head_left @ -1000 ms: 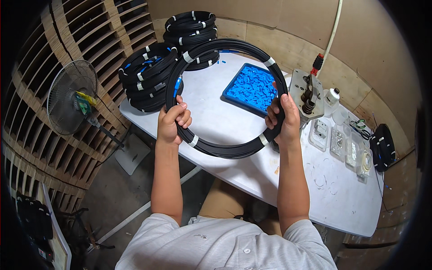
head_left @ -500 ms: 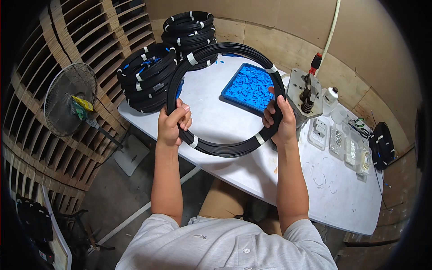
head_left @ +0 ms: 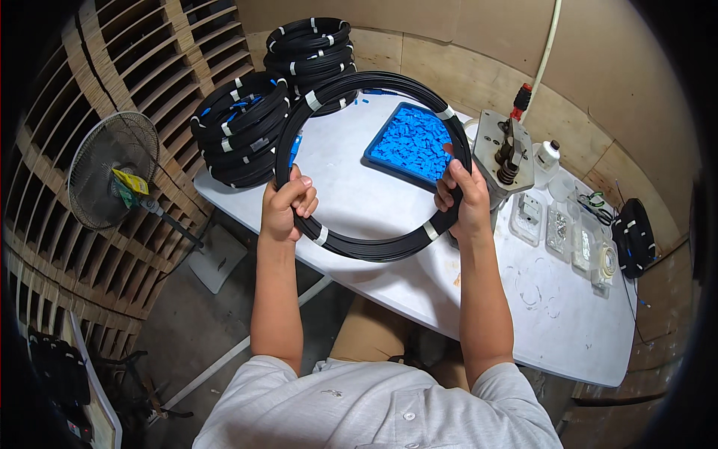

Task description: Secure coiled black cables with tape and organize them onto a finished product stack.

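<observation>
A black cable coil [head_left: 374, 248] bound with several white tape bands is held up in front of me, tilted, above the near part of the table. My left hand [head_left: 287, 206] is closed round its left side, thumb on top. On the opposite side my right hand [head_left: 465, 196] grips the coil, its fingers curled on the inner edge. Beside the left hand a blue connector [head_left: 295, 147] shows just inside the ring; whether it belongs to this coil I cannot tell.
Stacked black coils [head_left: 239, 142] and a second stack [head_left: 310, 56] stand at the back left. A blue tray [head_left: 366, 161] holds small blue parts. Right of it are a metal press [head_left: 502, 153], a white bottle [head_left: 548, 155] and plastic boxes [head_left: 526, 230]. A fan [head_left: 112, 168] stands left.
Both hands keep their grip and the coil stays almost still. The surroundings have shifted slightly leftward in view, and the blue connector by my left hand shows more.
</observation>
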